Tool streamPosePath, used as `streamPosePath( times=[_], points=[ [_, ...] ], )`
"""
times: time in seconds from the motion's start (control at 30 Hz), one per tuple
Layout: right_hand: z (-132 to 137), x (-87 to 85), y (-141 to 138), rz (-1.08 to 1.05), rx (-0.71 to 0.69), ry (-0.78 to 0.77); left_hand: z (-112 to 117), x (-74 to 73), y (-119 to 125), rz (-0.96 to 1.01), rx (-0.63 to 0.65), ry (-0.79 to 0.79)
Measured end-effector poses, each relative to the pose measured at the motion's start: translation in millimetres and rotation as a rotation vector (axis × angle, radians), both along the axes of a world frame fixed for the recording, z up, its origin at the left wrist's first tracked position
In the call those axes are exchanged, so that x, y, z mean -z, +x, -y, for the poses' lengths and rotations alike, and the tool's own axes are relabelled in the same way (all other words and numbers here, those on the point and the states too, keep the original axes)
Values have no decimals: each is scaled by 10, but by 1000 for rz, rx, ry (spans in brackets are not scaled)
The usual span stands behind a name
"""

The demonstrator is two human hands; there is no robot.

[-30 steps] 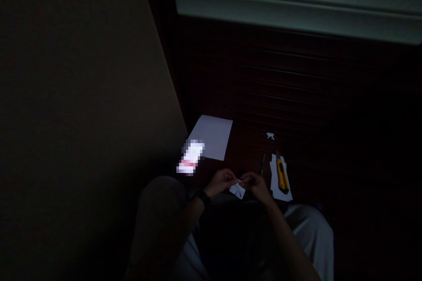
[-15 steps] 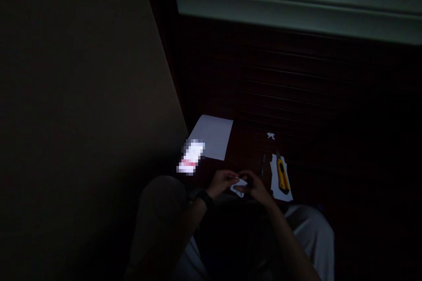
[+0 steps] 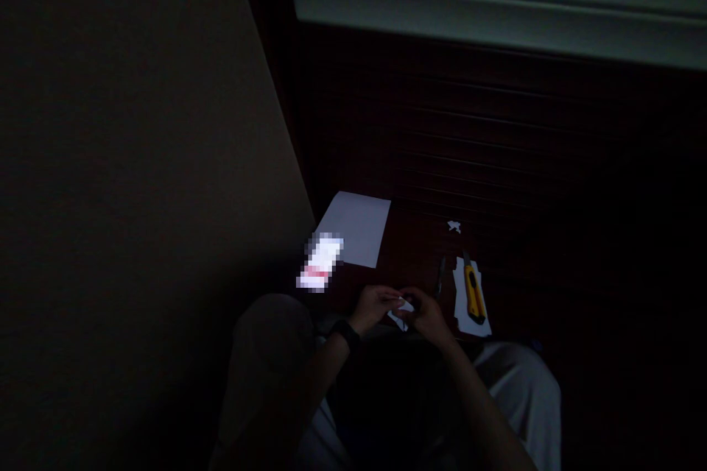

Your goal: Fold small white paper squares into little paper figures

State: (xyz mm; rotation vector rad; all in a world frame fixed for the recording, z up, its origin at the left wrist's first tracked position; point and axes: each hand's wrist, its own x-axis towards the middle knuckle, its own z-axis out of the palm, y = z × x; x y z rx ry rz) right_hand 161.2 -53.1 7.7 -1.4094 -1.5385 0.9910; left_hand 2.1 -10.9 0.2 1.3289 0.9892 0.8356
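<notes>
Between my hands, just above my lap, is a small piece of white paper (image 3: 400, 318) with dark marks on it. My left hand (image 3: 378, 306), a dark band on its wrist, is closed on the paper's left and upper edge. From the right, my right hand (image 3: 425, 313) pinches the same piece, its thumb lying across the front. The fingers cover part of the paper. A thin dark pen (image 3: 440, 277) lies a little beyond my right hand. Further right, a yellow utility knife (image 3: 473, 297) with its blade out rests on cut white paper (image 3: 462, 307).
To the left, a large white sheet (image 3: 359, 227) lies on the dark surface, overlapped by a bright, pixelated phone-like screen (image 3: 320, 262). Small white paper scraps (image 3: 454, 226) lie farther back. A plain wall (image 3: 166, 125) rises on the left, and a slatted dark panel (image 3: 442, 118) stands ahead.
My right hand's fingers have shifted slightly over the small paper, and less of it shows now. The knife, the sheets and the scraps stay where they were.
</notes>
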Motion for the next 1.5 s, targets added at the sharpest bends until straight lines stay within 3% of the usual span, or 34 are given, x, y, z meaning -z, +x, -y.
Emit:
streamPosePath(
  times=[0.27, 0.57, 0.83, 1.3, 1.5],
  points=[
    [-7, -2, -1, -5, 31, 7, 24, -75, -14, -39, 2, 41],
    [-7, -9, 13, -18, 10, -15, 10, -49, -17, -22, 13, 39],
    [-17, -1, 21, -11, 20, -19, 32, -143, -23, -14, -4, 8],
    [-10, -51, 45, -162, -100, -118, 44, -170, -19, 10, -60, -39],
    [-31, 1, 15, -161, -23, -69, 43, -175, -22, 8, -40, -22]
  ],
)
